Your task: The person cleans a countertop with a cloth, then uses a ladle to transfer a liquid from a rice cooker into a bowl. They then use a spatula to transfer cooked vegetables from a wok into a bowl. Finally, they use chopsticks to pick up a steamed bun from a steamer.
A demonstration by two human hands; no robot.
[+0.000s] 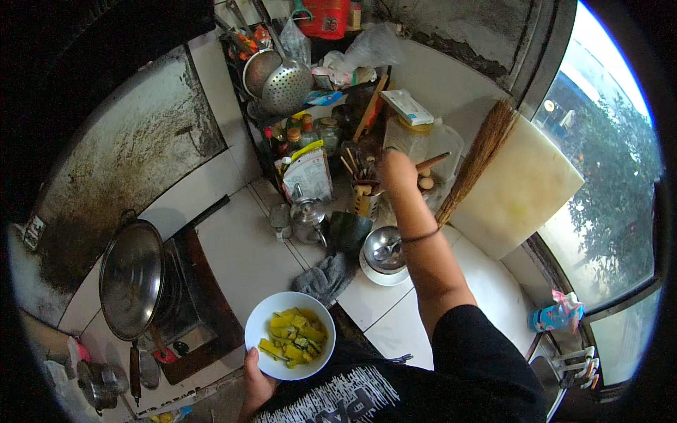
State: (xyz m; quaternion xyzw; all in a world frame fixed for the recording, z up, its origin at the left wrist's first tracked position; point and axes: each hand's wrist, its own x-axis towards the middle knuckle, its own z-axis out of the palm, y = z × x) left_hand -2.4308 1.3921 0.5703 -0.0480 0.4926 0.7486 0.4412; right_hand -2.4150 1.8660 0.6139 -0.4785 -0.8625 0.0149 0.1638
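My left hand grips the rim of a white bowl, its thumb over the edge. Inside lie cooked yellow squash slices with green edges. My right hand is stretched far forward over the counter, beside a perforated metal utensil holder full of chopsticks and other utensils. Its fingers point away from me and are hidden behind the hand, so what they touch does not show. Below that forearm a metal bowl with a spoon in it sits on a white plate.
A wok rests on the stove at left. A grey cloth, a metal kettle and a glass mug occupy the middle counter. A straw brush leans by a cutting board. Bottles and a skimmer fill the back rack.
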